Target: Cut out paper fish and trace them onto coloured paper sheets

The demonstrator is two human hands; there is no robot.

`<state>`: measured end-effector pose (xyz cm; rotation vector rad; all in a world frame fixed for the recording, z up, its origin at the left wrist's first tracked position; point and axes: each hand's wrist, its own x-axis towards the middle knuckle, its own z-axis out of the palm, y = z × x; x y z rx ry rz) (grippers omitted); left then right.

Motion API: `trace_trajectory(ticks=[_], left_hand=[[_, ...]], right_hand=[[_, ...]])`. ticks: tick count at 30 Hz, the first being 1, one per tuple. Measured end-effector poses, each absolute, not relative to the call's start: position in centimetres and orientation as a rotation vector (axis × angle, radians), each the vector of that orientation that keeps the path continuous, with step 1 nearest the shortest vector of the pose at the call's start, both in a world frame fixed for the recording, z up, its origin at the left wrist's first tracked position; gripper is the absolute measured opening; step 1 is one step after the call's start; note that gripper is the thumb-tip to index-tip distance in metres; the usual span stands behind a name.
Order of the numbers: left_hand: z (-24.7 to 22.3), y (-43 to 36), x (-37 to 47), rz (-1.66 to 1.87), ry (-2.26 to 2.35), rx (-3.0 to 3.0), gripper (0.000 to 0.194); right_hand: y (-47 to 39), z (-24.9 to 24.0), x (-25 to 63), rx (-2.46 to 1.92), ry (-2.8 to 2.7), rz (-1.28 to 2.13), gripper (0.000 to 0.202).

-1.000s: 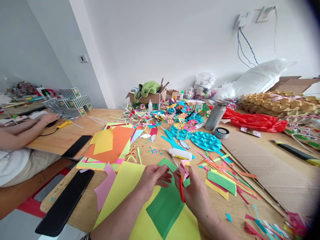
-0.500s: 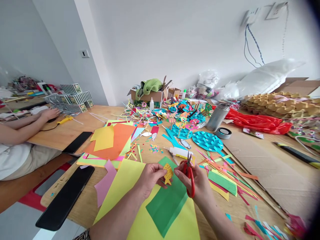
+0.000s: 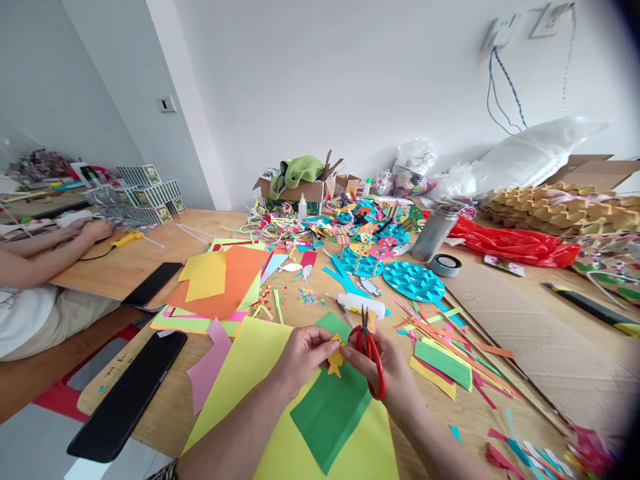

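This looks like a craft room. Bright paper sheets (image 3: pixel 220 280) lie on the wooden bench (image 3: pixel 145 420) under and left of the fingers (image 3: pixel 345 348). Cut strips (image 3: pixel 450 333) lie to their right. Past them are a glue bottle (image 3: pixel 361 306) and a pile of paper fish (image 3: pixel 367 233).

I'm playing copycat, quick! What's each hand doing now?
Left hand: pinching the yellow paper fish.
Right hand: holding red scissors, fingertips at the fish.
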<state>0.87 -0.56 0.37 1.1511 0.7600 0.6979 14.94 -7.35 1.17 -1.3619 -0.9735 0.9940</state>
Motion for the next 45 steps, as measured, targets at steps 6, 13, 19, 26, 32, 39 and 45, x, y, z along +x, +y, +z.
trace_trajectory(ticks=[6, 13, 19, 26, 32, 39, 45], left_hand=[[0.9, -0.3, 0.7, 0.67, 0.796, 1.036, 0.037], [0.7, 0.0, 0.5, 0.666, 0.797, 1.001, 0.034], [0.8, -0.6, 0.5, 0.443, 0.713, 1.137, 0.045], [0.4, -0.7, 0.5, 0.397, 0.665, 1.155, 0.045], [0.5, -0.6, 0.6, 0.428, 0.684, 1.141, 0.043], [0.5, 0.2, 0.3, 0.562, 0.785, 1.017, 0.033], [0.7, 0.5, 0.0, 0.615, 0.744, 0.967, 0.029]], right_hand=[[-7.1, 2.2, 16.0, -1.158, -0.675, 1.267, 0.058], [-7.4, 2.7, 16.3, -1.088, -0.605, 1.433, 0.052], [-7.7, 2.1, 15.3, -1.292, -0.917, 1.135, 0.041], [-7.3, 1.6, 15.3, -1.337, -0.915, 1.133, 0.044], [-7.6, 1.9, 15.1, -1.344, -0.939, 1.066, 0.045], [-7.7, 3.0, 15.5, -1.196, -0.64, 1.562, 0.066], [-7.7, 3.0, 15.7, -1.016, -0.554, 1.758, 0.066]])
